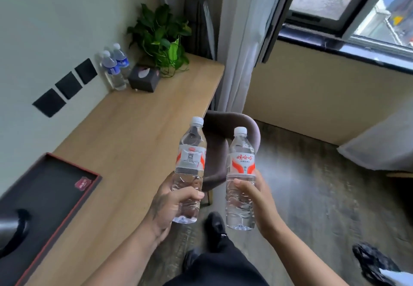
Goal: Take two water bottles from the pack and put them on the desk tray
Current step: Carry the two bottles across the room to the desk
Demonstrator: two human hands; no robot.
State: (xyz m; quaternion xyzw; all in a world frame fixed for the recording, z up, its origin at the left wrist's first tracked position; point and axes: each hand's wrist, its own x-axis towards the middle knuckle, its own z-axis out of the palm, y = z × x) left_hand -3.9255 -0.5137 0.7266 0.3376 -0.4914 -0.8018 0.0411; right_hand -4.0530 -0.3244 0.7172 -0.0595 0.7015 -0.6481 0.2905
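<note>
Water bottles, two of them, are being held upright in the air in front of the person, beside the edge of a wooden bench (134, 129). The left hand (172, 203) is wrapping its fingers (194, 195) closed around the lower half of the left bottle (190, 169). The right hand (257, 205) is gripping the right bottle (241, 178) the same way, below its red and white label. Both bottles are looking full and capped, so probably fairly heavy, with thin clear plastic that may dent under a squeeze and feel slick (the ribbed lower body seems the surest place to hold). A dark tray (51, 196) with a red rim is sitting on the bench to the left, well apart from the bottles. Two other bottles are standing by the wall.
</note>
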